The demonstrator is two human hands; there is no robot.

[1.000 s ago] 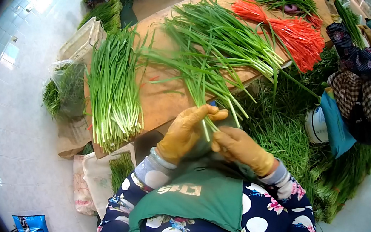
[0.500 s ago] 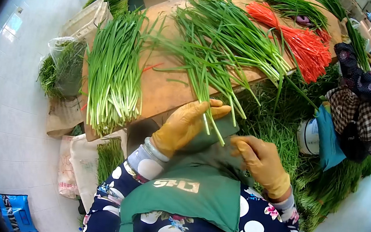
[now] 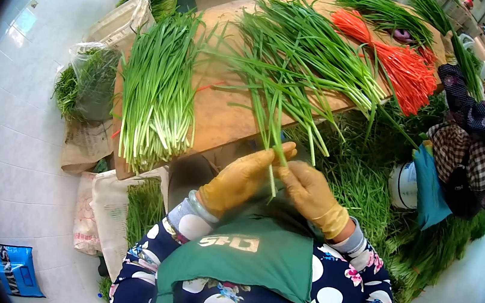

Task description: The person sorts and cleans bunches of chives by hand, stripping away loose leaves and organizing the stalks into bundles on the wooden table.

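Note:
Both my hands wear yellow rubber gloves. My left hand (image 3: 240, 177), at the table's near edge, is closed around the white ends of a few chive stalks (image 3: 271, 122), whose leaves stretch back over the table. My right hand (image 3: 311, 197) meets it from the right, thumb and fingers pinching the same stalks near their lower ends. Just behind lies a loose pile of chives (image 3: 321, 52) with its white ends toward me. A neat bundle of chives (image 3: 158, 86) lies on the left of the table.
The wooden table (image 3: 216, 118) curves in front of me. Red ties (image 3: 400, 71) lie at its right. Cut leaves (image 3: 368, 167) heap below, beside a white bucket (image 3: 403, 184). Another person (image 3: 480, 138) is at the right. A bagged bunch (image 3: 90, 81) stands left.
My right hand has moved up and left from beside my apron to the stalks at my left hand, and now pinches them. The view has shifted slightly.

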